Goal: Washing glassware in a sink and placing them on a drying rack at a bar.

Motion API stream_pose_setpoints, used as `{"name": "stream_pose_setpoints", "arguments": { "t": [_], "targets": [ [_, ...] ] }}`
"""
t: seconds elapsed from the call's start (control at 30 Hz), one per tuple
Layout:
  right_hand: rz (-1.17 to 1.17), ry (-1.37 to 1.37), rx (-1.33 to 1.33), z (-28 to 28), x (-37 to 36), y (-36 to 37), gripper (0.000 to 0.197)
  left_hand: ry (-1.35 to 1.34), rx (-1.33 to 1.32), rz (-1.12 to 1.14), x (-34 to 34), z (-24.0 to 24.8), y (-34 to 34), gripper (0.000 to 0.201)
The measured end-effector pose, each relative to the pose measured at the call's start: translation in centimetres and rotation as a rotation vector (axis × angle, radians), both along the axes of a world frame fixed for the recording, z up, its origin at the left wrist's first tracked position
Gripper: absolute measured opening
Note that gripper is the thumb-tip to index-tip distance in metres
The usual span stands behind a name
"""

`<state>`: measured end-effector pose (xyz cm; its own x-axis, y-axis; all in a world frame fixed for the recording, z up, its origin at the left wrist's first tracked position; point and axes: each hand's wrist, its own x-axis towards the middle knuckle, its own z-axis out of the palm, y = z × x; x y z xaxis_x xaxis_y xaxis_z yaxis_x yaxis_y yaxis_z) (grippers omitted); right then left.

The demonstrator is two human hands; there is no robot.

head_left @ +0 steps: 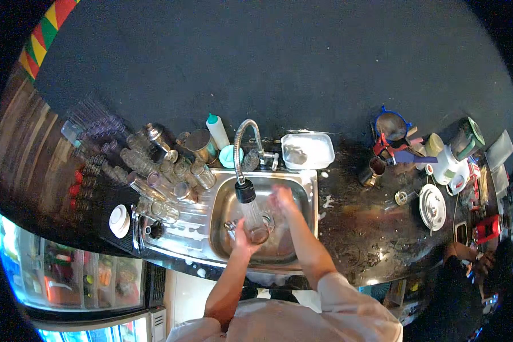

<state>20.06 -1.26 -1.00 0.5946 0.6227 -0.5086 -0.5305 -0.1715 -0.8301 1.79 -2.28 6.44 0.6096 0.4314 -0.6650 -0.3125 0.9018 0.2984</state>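
Over the steel sink (222,188), my left hand (244,238) is closed round a clear drinking glass (260,234). Water from the spray head of the flexible tap (245,191) runs down onto it. My right hand (281,197) is above the far right part of the basin, apart from the glass. Its fingers are smeared by motion, and I cannot make out anything in them. A small shiny object (229,228) lies in the basin left of my left hand, its kind unclear.
Many glasses (154,182) crowd the drainboard on the left. Behind the sink stand a squeeze bottle (217,130), a turquoise bowl (230,155) and a white plastic tub (308,150). A blender (453,159) and a metal lid (432,207) stand right; another person's hands (467,255) show beyond.
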Motion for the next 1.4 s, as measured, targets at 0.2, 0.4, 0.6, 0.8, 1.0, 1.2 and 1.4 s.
{"name": "stream_pose_setpoints", "arguments": {
  "t": [0.2, 0.4, 0.6, 0.8, 1.0, 1.2, 1.4],
  "targets": [
    [0.031, -0.04, 0.153, 3.6, 6.4, 7.2, 0.029, 0.16, 0.016, -0.217, -3.3, -7.7, -0.4, 0.049],
    [0.118, -0.147, 0.465, -0.2, 2.3, 3.7, 0.035, 0.058, 0.014, -0.075, -6.9, -2.3, 0.9, 0.042],
    [0.008, -0.025, 0.165, -1.5, -2.8, -2.8, 0.01, 0.169, -0.035, -0.231, -7.9, 2.1, 3.8, 0.044],
    [-0.125, 0.007, 0.249, -0.6, -5.3, -5.9, 0.014, -0.004, -0.014, -0.271, -11.1, 3.3, 5.8, 0.051],
    [-0.352, -0.063, 0.139, 4.5, -12.5, -5.3, 0.012, -0.292, 0.296, -0.011, -27.7, 7.0, 18.6, 0.045],
    [-0.451, -0.013, 0.18, 1.4, -20.0, -3.8, 0.023, -0.215, 0.345, 0.561, -45.4, 9.0, 32.9, 0.038],
    [-0.39, -0.016, 0.221, 0.9, -25.6, -0.8, 0.023, -0.305, -0.098, 0.893, -55.2, 2.8, 44.5, 0.043]
  ]
}}
